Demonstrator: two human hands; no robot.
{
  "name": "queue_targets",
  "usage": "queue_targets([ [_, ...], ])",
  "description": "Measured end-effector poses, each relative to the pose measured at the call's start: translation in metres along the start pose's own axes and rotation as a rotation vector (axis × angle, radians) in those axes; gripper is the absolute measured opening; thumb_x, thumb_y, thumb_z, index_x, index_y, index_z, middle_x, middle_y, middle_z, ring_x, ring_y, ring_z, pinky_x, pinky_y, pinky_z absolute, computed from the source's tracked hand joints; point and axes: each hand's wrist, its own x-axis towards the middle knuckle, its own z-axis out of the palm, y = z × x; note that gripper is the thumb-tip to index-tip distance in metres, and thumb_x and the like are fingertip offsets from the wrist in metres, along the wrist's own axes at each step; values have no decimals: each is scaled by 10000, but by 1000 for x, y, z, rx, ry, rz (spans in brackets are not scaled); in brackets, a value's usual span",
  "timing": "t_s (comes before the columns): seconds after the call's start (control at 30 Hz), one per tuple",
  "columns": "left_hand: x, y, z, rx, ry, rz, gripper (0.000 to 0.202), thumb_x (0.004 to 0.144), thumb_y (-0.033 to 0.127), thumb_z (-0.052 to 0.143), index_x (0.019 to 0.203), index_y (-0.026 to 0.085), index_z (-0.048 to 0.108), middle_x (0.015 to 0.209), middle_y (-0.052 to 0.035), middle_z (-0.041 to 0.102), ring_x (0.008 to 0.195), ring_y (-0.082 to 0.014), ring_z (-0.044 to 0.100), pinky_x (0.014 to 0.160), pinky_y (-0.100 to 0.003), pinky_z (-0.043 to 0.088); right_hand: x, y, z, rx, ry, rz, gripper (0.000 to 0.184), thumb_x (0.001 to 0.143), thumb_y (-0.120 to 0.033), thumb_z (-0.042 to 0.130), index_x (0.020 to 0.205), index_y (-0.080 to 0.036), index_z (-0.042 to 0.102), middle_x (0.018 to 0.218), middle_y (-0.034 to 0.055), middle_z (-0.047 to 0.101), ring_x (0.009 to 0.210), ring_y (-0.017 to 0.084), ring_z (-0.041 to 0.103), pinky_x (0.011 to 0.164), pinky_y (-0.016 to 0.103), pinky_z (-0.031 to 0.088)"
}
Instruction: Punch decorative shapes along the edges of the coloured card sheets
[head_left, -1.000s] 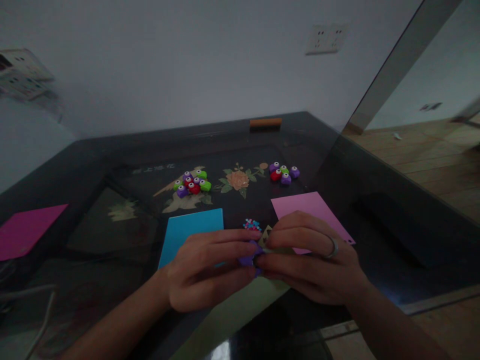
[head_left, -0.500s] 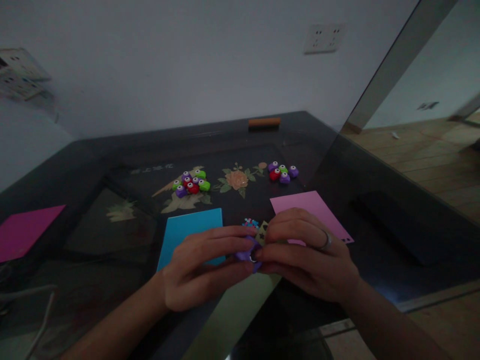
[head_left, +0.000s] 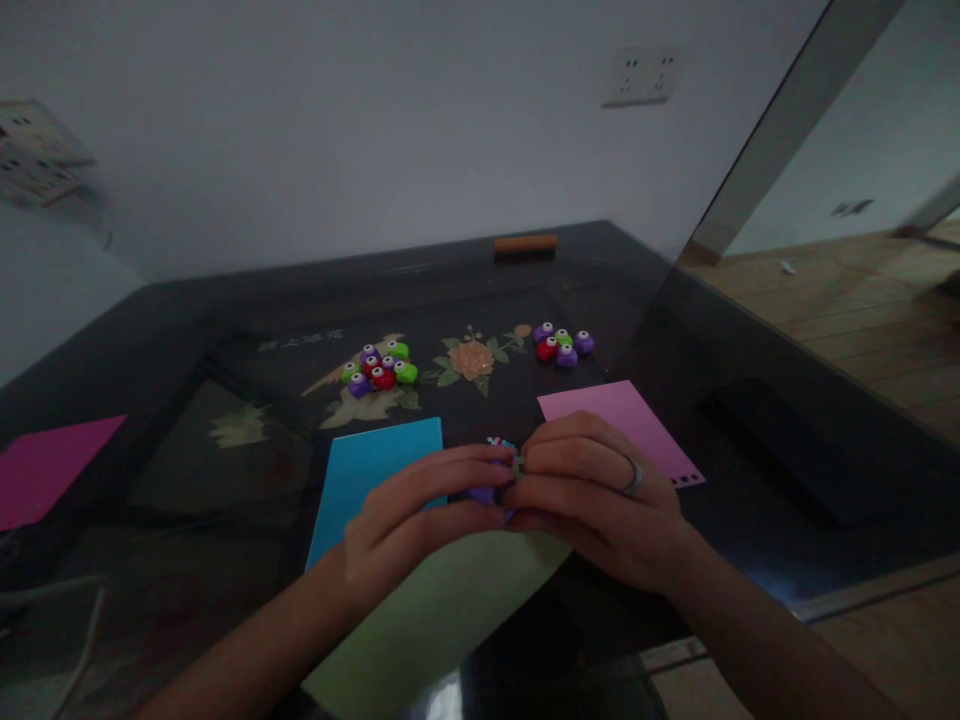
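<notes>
A small purple craft paper punch [head_left: 482, 494] is mostly hidden between my fingertips. My left hand [head_left: 420, 510] grips it from the left, fingers closed around its side. From the right, my right hand [head_left: 600, 495], with a ring on one finger, closes on the same punch. Below the hands a pale green sheet of paper [head_left: 442, 610] hangs out toward me; its upper end is hidden behind my fingers. Just beyond the fingertips lie tiny coloured paper bits [head_left: 501, 442], partly covered.
Blue paper [head_left: 375, 465] lies to the left, pink paper [head_left: 630, 420] with small dark holes to the right. Magenta paper [head_left: 56, 470] is far left. Two clusters of punches [head_left: 379, 368] [head_left: 562, 345] sit farther back. A dark flat object [head_left: 795, 450] rests at right.
My fingers have closed further over the punch, hiding its dark opening. The green sheet's lower part has swung left and shows wider. The star-cut end of the paper is now covered.
</notes>
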Motion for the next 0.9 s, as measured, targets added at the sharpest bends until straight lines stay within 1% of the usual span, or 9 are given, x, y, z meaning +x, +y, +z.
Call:
queue_targets([
  [0.1,2,-9,1,-31,-48,67,301,836,207,579,1131,266,588,1222,-50,612,1117,-211,572,936,-359,491,2,1,-1,-18,13,15,71,824,-189,603,875,-160,644,821,41,646,827,155,598,733,308,526],
  [0.2,5,-13,5,-153,-41,54,253,843,293,568,1095,282,592,1225,-50,610,1121,-227,570,926,-373,497,4,0,-4,-32,13,29,76,837,-205,589,874,-172,646,819,36,647,818,152,600,723,306,521],
  [0.27,5,-12,9,-268,6,9,235,875,276,518,1101,318,572,1215,-23,617,1103,-209,583,910,-365,506,4,0,-5,-29,16,37,80,840,-211,586,877,-177,648,817,36,644,808,152,603,719,306,518],
  [0.33,4,-11,13,-370,70,-61,287,899,177,468,1124,340,543,1198,2,625,1075,-172,597,894,-336,512,5,0,-6,-25,23,33,77,830,-203,597,878,-174,650,812,38,642,802,154,606,724,307,515],
  [0.37,4,-10,14,-406,97,-94,310,897,144,462,1132,332,540,1190,-1,627,1067,-162,599,888,-322,514,5,0,-6,-24,26,28,78,822,-198,607,880,-172,652,810,39,641,802,154,607,726,306,514],
  [0.43,5,-9,15,-440,123,-127,288,876,159,508,1128,285,568,1170,-32,632,1060,-173,598,865,-306,522,4,-1,-6,-21,26,15,83,806,-189,625,882,-175,655,804,35,639,809,156,610,729,308,513],
  [0.53,9,-9,14,-463,129,-169,228,818,258,609,1039,232,658,1081,-65,668,1004,-203,622,807,-291,542,3,-1,-6,-21,21,4,87,793,-186,640,878,-181,657,799,29,635,822,160,615,730,315,516],
  [0.67,15,-10,12,-556,136,-277,178,756,255,680,929,239,717,956,-55,713,927,-200,652,777,-265,541,3,-1,-6,-17,26,-7,70,792,-188,641,860,-175,656,795,31,632,800,155,620,724,314,521],
  [0.9,11,-13,14,-657,142,-369,174,721,245,712,893,265,731,948,-47,713,920,-202,652,748,-253,539,4,0,-7,-17,11,-18,73,799,-168,630,866,-172,660,797,39,636,803,159,619,718,320,526],
])
